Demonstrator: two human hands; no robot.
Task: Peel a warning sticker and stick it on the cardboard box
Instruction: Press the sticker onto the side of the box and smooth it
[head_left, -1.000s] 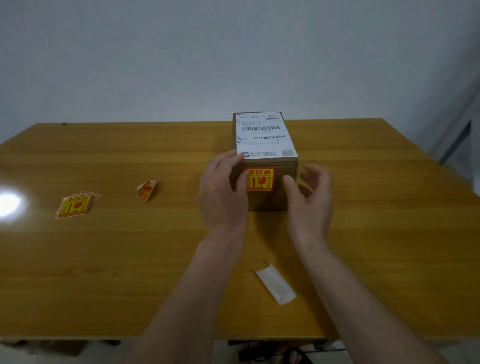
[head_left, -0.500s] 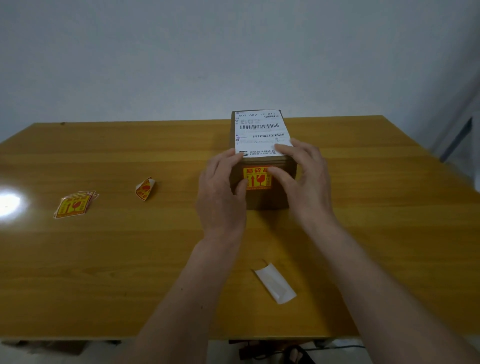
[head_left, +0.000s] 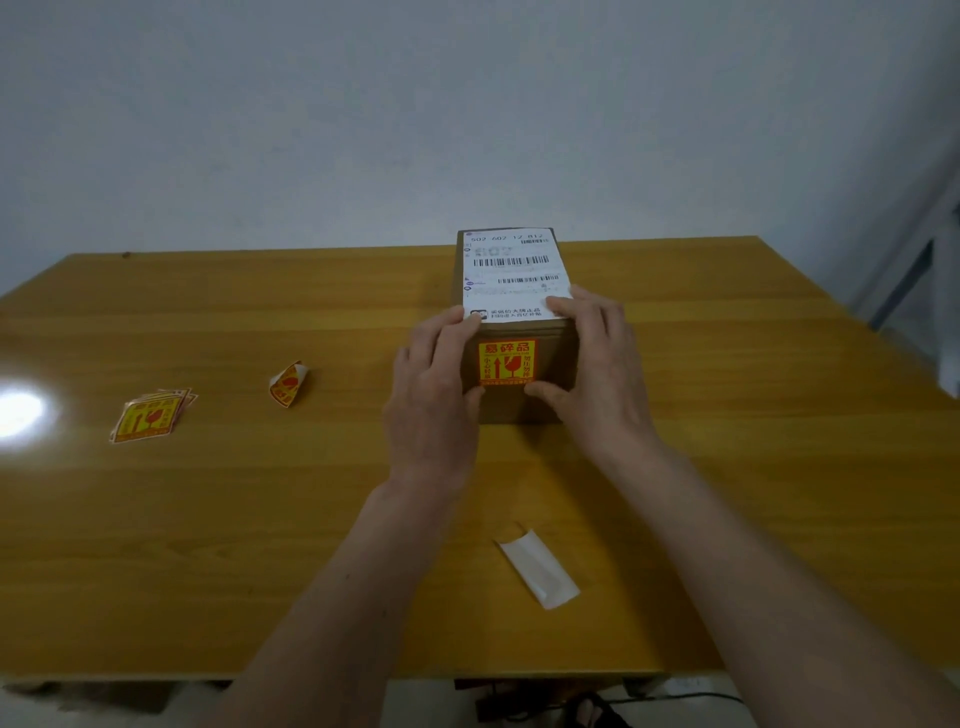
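Note:
A brown cardboard box (head_left: 556, 343) with a white shipping label on top stands at the middle of the wooden table. An orange and yellow warning sticker (head_left: 506, 362) lies flat on its near face. My left hand (head_left: 431, 389) grips the box's left side, fingers on the top edge, thumb beside the sticker. My right hand (head_left: 597, 374) grips the right side, fingertips on the label, thumb under the sticker's lower right corner.
A small stack of warning stickers (head_left: 148, 415) lies at the left of the table (head_left: 208, 519). A curled sticker (head_left: 289, 383) sits between the stack and the box. A white backing strip (head_left: 537, 567) lies near the front edge.
My right hand moved from hovering beside the box onto its right side and top. My left hand's fingers slid up onto the top edge. The sticker is now fully uncovered.

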